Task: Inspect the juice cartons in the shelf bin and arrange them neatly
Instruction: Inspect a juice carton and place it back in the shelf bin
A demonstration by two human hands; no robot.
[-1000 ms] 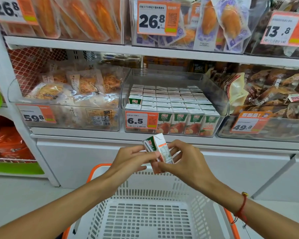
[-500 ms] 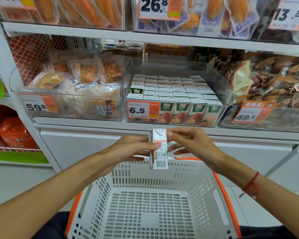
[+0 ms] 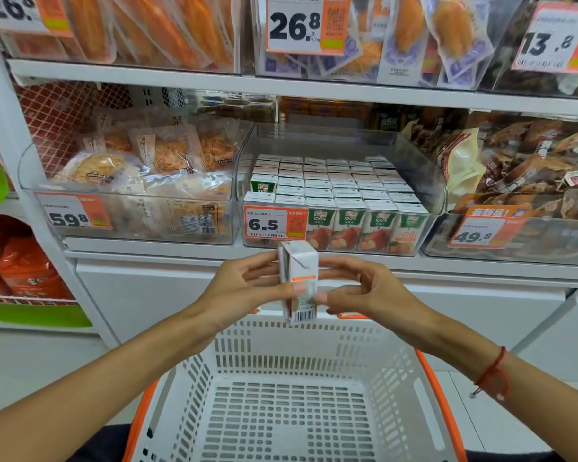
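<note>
1. Head view: one juice carton (image 3: 297, 281) upright in front of the chest, long axis vertical, barcode at its lower end, above the far rim of a white basket (image 3: 281, 355); pinched between both hands.
2. Left hand (image 3: 244, 288) gripping the carton's left side, fingers curled behind, thumb on the front face; right hand (image 3: 364, 291) pinching the right edge with fingertips and thumb; neither released.
3. Shelf bin (image 3: 414, 161) straight ahead and higher, beyond the carton; gap visible at its front-left corner, behind the price tag (image 3: 271, 223), so likely nearer the left hand.
4. Carton: white side panels, orange band across the middle, corners crisp, no dent or leak visible; small print too fine to read.
5. Cartons in the bin (image 3: 341, 186) packed in upright rows, tops level, fruit faces forward.
</note>
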